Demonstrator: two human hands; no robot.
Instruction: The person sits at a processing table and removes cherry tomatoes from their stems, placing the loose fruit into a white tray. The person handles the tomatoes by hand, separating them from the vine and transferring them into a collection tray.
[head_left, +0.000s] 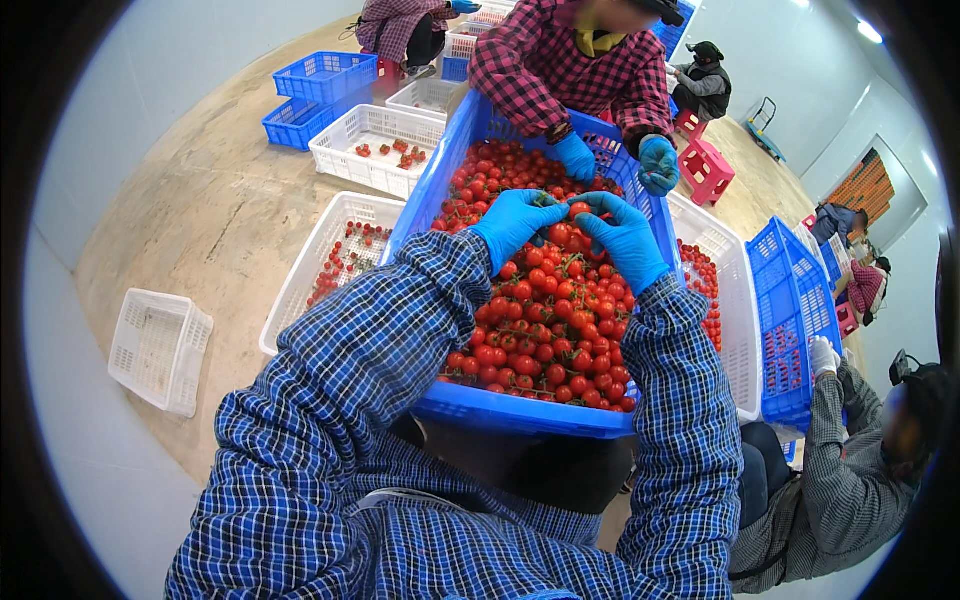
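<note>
Both my hands wear blue gloves and meet above a large blue plastic crate (525, 421) heaped with red cherry tomatoes (544, 352), many on green stems. My left hand (517, 223) pinches a green tomato stem (546, 201) between thumb and fingertips. Close against it on the right, my right hand (626, 236) has its thumb and fingers around a red cherry tomato (579, 210). More tomatoes lie just below the fingertips; whether they hang from the held stem I cannot tell.
A co-worker's gloved hands (576, 157) are at the crate's far end. White crates with some tomatoes stand at left (281, 300) and right (739, 330). Blue crates (787, 300) are stacked farther right, beside a seated person (862, 465). A white crate (154, 375) sits on the floor.
</note>
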